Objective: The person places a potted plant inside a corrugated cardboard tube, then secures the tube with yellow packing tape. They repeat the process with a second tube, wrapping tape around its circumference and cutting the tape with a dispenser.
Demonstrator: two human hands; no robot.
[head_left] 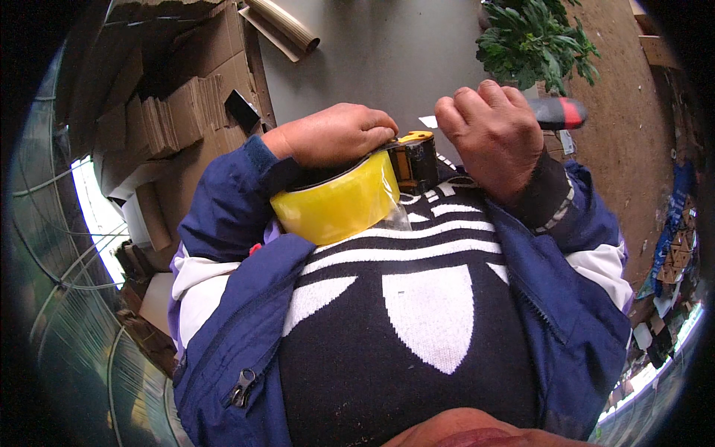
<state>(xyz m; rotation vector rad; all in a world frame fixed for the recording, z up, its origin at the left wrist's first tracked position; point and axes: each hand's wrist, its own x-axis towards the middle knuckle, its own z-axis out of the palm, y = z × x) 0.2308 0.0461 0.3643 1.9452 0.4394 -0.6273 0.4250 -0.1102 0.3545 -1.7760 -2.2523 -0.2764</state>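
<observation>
A tape dispenser [416,162] in black and yellow, loaded with a wide roll of yellow tape [339,200], is held close against my chest. My left hand [339,134] grips it from above, fingers curled over the top by the roll; the palm side is hidden. To the right, my right hand [488,134] is closed in a fist around what looks like a knife [555,113], its dark grey and red handle sticking out on the right. A pale pointed tip, probably the blade, shows left of the fist, near the dispenser.
A grey table [372,59] lies beyond my hands. On it are a rolled brown sheet [287,30] at the far left and a leafy green plant [532,45] at the far right. Stacked flat cardboard [171,112] stands at the left. Brown floor [611,149] shows at the right.
</observation>
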